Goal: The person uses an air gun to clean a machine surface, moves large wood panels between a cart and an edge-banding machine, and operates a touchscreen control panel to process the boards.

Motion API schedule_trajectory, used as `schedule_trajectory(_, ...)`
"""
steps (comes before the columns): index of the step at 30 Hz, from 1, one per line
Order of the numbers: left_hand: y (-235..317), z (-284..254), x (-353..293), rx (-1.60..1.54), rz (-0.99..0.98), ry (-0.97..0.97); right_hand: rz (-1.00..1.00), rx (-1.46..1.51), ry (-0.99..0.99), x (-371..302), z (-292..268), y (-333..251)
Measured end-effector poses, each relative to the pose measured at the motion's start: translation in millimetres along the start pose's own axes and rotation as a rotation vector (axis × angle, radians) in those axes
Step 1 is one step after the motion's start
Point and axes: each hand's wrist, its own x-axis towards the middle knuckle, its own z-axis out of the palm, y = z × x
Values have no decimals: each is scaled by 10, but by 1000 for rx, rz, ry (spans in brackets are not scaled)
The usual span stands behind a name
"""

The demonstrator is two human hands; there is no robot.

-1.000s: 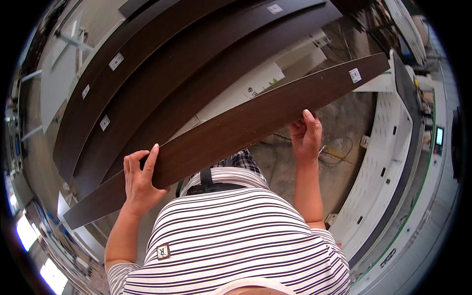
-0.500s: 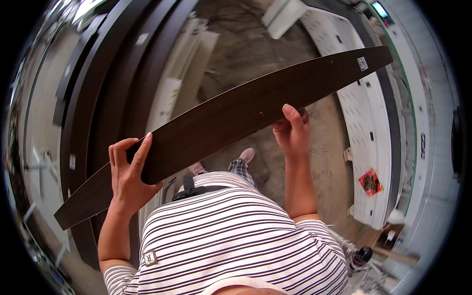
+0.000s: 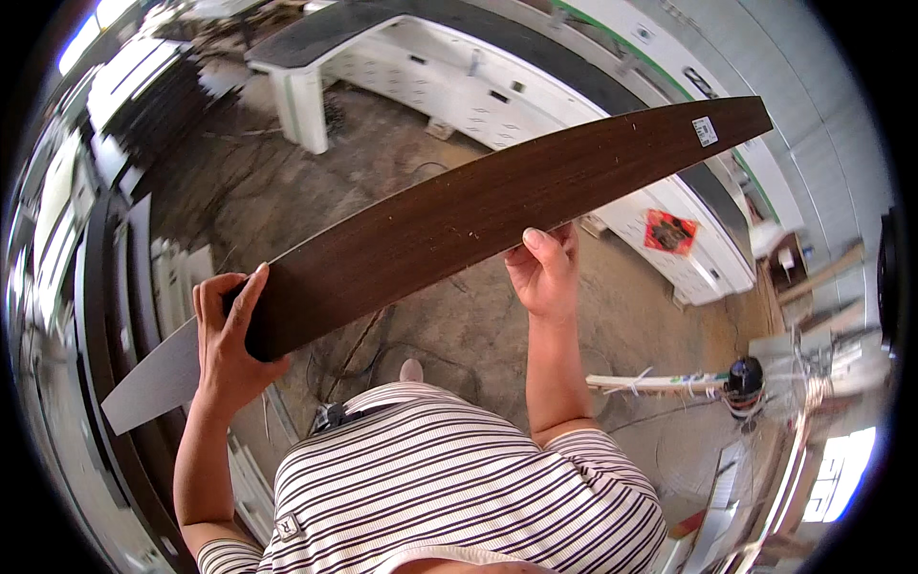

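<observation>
A long dark-brown wood-grain board [image 3: 411, 244] is held up across my body, its right end higher and farther off than its left. Near the right end it bears a small white label [image 3: 705, 131]. My left hand [image 3: 232, 335] grips the left part, with fingers over the far edge and the thumb at the near edge. My right hand [image 3: 547, 268] pinches the near edge right of the middle, thumb on the upper face and the other fingers partly hidden beneath.
Beyond the board runs a long white machine [image 3: 449, 77] with a dark top and a red square sheet [image 3: 670, 232] on its side. Stacked dark boards [image 3: 100, 316] stand at left. A black cylindrical motor [image 3: 744, 383] is at right. Cables lie on the floor.
My body has turned to the right with the board still in both hands. The stacked boards have shifted left in view, and the white machine now spans the far side.
</observation>
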Motion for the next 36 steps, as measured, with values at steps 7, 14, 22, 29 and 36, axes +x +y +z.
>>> schedule_trajectory(7,342,575,1123,-98,220,-24,-233,-102,161,94,-596,-550)
schedule_trajectory(14,486,1153,1999,-216,390,-11,-308,-205,186,328,-951,-944)
schedule_trajectory(22,271,1972,2864,-426,471,-49,-325,-381,349,887,-1199,-875)
schedule_trajectory(29,-26,2445,3661,-520,540,-36,-446,-460,421,1616,-1402,-663)
schedule_trajectory(36,-124,2724,4258,-649,596,-164,-552,-508,529,2176,-1256,-567)
